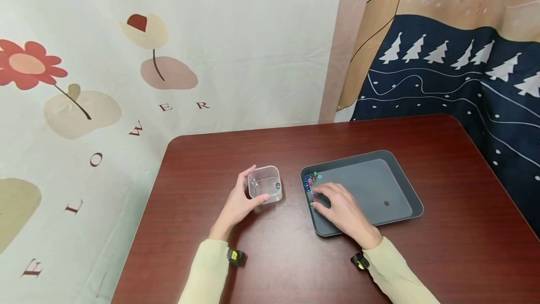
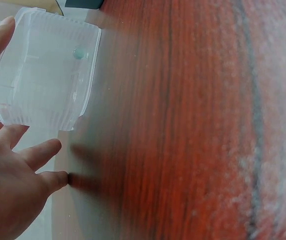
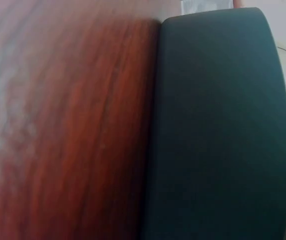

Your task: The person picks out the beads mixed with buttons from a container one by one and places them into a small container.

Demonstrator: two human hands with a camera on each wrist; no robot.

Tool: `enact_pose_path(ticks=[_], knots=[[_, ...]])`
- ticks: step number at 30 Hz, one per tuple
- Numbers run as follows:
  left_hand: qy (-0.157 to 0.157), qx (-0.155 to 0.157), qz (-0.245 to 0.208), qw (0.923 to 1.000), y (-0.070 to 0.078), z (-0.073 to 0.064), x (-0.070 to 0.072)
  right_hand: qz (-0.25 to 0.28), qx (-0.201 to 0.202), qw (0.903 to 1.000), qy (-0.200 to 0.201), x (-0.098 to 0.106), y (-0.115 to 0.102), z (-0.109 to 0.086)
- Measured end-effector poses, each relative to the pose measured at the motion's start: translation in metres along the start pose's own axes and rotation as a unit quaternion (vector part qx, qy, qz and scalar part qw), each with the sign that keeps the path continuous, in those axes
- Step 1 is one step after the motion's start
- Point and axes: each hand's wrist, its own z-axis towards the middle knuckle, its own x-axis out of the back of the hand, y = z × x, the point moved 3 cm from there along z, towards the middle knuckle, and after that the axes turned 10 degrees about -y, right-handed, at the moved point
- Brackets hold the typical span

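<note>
My left hand (image 1: 237, 203) grips a small clear plastic container (image 2: 48, 75), thumb along its near side and index finger on the left. One small dark green bead (image 1: 278, 185) lies inside, and it shows through the wall in the left wrist view. Over the left end of a grey tray (image 1: 390, 157) is my right hand (image 1: 343, 208). Its thumb and fingertips are apart, close over a cluster of small colourful beads (image 1: 307, 184) in blue, green and pink. In the right wrist view the tray's outer wall (image 3: 222, 125) hides most of that hand.
A single dark round piece (image 1: 386, 203) lies at the tray's right end. Container and tray stand on a reddish-brown wooden table (image 1: 177, 229). Printed cloths, one pale (image 1: 253, 36) and one navy with white trees (image 1: 434, 83), hang behind the table.
</note>
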Motion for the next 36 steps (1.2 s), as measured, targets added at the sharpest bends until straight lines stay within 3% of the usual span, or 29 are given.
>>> enact_pose_path(ticks=[18, 19, 28, 36], knots=[[-0.001, -0.004, -0.009, 0.9999, 0.003, -0.001, 0.0, -0.029, -0.004, 0.998, -0.056, -0.004, -0.003, 0.009], [-0.002, -0.005, -0.014, 0.9999, 0.008, -0.002, 0.0, -0.033, -0.002, 0.9978, -0.058, -0.004, -0.003, 0.009], [-0.001, -0.001, -0.007, 1.0, 0.001, 0.0, -0.001, -0.046, 0.011, 0.9958, -0.079, -0.007, -0.003, 0.013], [-0.001, -0.003, -0.007, 1.0, 0.0, 0.001, -0.001, -0.063, 0.012, 0.9952, -0.074, -0.009, -0.004, 0.014]])
